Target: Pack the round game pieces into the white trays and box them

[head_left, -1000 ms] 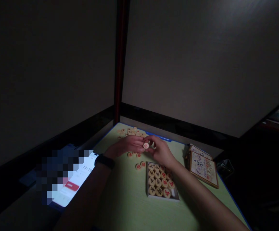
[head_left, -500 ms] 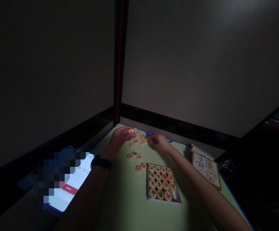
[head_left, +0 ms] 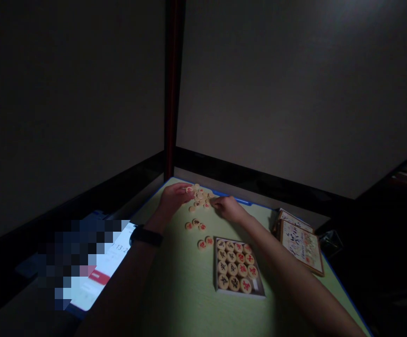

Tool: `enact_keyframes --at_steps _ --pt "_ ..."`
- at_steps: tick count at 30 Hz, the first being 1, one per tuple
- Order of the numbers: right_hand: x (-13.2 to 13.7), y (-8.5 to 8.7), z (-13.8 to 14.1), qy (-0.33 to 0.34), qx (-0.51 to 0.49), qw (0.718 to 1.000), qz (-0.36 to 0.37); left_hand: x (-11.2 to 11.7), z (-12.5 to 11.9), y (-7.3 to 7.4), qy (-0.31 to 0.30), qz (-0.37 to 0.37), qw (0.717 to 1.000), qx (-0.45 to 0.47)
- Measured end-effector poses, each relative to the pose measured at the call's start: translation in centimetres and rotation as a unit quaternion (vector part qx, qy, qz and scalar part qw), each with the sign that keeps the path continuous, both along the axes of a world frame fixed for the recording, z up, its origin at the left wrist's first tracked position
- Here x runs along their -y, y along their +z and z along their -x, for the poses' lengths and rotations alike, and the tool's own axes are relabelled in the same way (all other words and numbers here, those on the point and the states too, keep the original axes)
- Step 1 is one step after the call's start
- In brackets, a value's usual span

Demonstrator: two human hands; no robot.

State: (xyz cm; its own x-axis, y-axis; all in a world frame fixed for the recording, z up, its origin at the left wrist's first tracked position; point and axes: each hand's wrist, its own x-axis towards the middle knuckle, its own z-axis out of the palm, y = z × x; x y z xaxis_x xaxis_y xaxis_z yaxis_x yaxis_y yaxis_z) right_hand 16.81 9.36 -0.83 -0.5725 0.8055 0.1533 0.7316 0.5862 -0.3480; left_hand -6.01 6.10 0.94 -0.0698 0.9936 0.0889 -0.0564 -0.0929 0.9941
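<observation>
My left hand (head_left: 173,199), with a dark band on the wrist, is closed on a round wooden xiangqi piece (head_left: 189,190) with a red character. Beside its fingertips, a heap of xiangqi pieces (head_left: 199,195) lies near the far edge of the table. At the heap's right side is my right hand (head_left: 228,208), its fingers curled together; whatever they pinch is hidden. Nearer me are three loose pieces (head_left: 195,223) and then a pair of red-marked pieces (head_left: 205,242). An open box (head_left: 264,291) holds rows of black- and red-marked pieces, with a gap at its near right corner.
On the right edge of the green table (head_left: 175,299) lies a box lid (head_left: 301,245) with printed writing. A lit phone (head_left: 101,262) showing a timer is at the left. Walls meet behind the table's far corner.
My right hand has shifted slightly left to the heap, and its fingers have drawn together. My left hand keeps the red-marked piece. The view has moved a little.
</observation>
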Motion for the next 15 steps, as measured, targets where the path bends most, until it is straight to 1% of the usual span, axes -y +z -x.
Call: enact_keyframes --at_steps 5,8,11,14,15 --pt "-0.9 -0.4 -1.6 -0.047 -0.026 0.998 0.045 0.2 -0.2 -0.1 0.008 0.003 1.000 0.002" --pt "-1.0 -0.8 -2.1 -0.065 -0.029 0.996 0.060 0.2 -0.2 -0.2 0.003 0.005 1.000 0.004" --pt "-0.9 -0.6 -2.0 -0.077 -0.024 0.995 0.053 0.0 0.0 -0.3 0.005 0.011 1.000 0.017" --pt "-1.0 -0.1 -1.2 -0.076 -0.018 0.997 0.025 -0.3 0.3 -0.3 0.038 0.010 0.999 0.026" --pt "-1.1 0.0 -0.8 -0.071 -0.017 0.997 0.013 -0.4 0.5 -0.3 0.051 0.004 0.999 0.013"
